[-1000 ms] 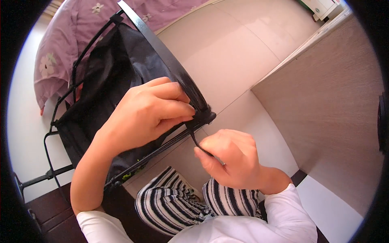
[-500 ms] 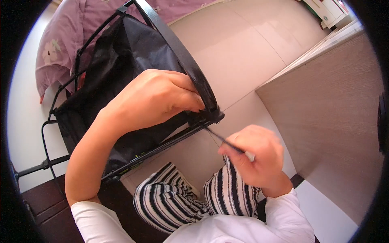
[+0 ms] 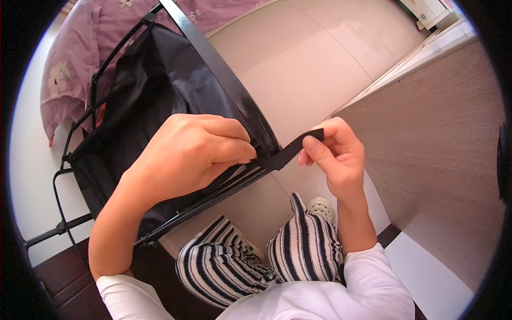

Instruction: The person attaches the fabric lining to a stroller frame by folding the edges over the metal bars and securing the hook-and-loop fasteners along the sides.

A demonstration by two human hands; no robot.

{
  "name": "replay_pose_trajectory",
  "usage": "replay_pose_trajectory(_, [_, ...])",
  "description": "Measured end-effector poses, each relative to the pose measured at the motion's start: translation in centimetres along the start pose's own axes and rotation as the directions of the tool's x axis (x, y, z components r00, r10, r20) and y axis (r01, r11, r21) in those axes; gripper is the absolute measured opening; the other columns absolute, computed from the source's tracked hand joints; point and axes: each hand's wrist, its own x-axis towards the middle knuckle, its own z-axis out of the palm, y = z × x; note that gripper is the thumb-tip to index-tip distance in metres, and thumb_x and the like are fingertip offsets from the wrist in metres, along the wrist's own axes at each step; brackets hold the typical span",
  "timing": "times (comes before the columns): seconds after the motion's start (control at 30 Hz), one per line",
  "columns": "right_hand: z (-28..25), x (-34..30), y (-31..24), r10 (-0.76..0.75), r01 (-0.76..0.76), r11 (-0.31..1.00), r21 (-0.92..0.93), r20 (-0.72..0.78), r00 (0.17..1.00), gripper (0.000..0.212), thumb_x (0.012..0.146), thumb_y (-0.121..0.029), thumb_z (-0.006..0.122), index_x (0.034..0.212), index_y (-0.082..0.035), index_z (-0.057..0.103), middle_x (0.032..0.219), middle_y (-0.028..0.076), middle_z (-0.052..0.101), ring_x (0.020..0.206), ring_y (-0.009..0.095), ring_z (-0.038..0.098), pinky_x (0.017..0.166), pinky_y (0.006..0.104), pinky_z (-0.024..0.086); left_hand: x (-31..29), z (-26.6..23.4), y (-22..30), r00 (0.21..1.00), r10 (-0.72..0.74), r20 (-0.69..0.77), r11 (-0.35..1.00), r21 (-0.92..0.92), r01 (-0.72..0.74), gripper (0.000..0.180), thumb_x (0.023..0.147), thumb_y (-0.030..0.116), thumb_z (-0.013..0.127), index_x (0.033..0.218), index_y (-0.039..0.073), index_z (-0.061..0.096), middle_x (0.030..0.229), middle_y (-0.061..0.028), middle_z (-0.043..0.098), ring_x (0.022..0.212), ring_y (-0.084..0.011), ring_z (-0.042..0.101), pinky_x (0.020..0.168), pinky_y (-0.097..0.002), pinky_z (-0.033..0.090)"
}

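My right hand (image 3: pixel 337 154) pinches the free end of a flat black strap (image 3: pixel 290 153) between thumb and fingers. The strap runs from the near right corner of a black tubular frame (image 3: pixel 229 80), where a wide curved bar comes down to a thinner rail. Black fabric (image 3: pixel 138 101) hangs inside this frame. My left hand (image 3: pixel 200 146) reaches over the fabric to the same corner, its fingers closed beside the strap's base. What lies between those fingertips is hidden.
A purple flowered cloth (image 3: pixel 72 69) drapes behind the frame at the far left. To the right stands a wood-grain panel (image 3: pixel 426 138). Pale floor tiles (image 3: pixel 298 64) stretch beyond the frame. My knees in striped trousers (image 3: pixel 304 240) are below, near a white shoe (image 3: pixel 320 208).
My right hand has moved up and away from me, and the strap now shows its broad side. My left hand has shifted slightly toward me and left. The frame has shifted slightly left in view.
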Motion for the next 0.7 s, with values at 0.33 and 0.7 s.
replay_pose_trajectory(0.33, [-0.2,3.4,3.2,0.062,-0.086,0.994,0.07,0.288,0.956,0.007,0.086,-0.009,0.061,0.085,-0.003,0.057,0.076,-0.005,0.052,0.069,0.002,0.046,0.06,0.0178,0.037,-0.4,0.0,0.5,0.999,-0.033,-0.022,0.999,0.009,0.034,0.012,0.067,0.006,0.064,0.078,0.007,0.064,0.08,-0.0024,0.062,0.071,-0.0211,0.061,0.057,-0.0319,0.048])
replay_pose_trajectory(0.7, [1.7,4.7,2.1,0.167,-0.231,0.971,0.068,0.499,0.85,0.011,0.087,-0.011,0.059,0.092,-0.001,0.058,0.085,0.0,0.058,0.076,0.006,0.052,0.069,0.019,0.042,-1.9,0.3,0.2,0.986,-0.155,-0.068,0.985,-0.085,0.149,0.011,0.07,0.008,0.065,0.081,0.006,0.064,0.08,-0.0047,0.061,0.07,-0.0234,0.061,0.058,-0.0323,0.048])
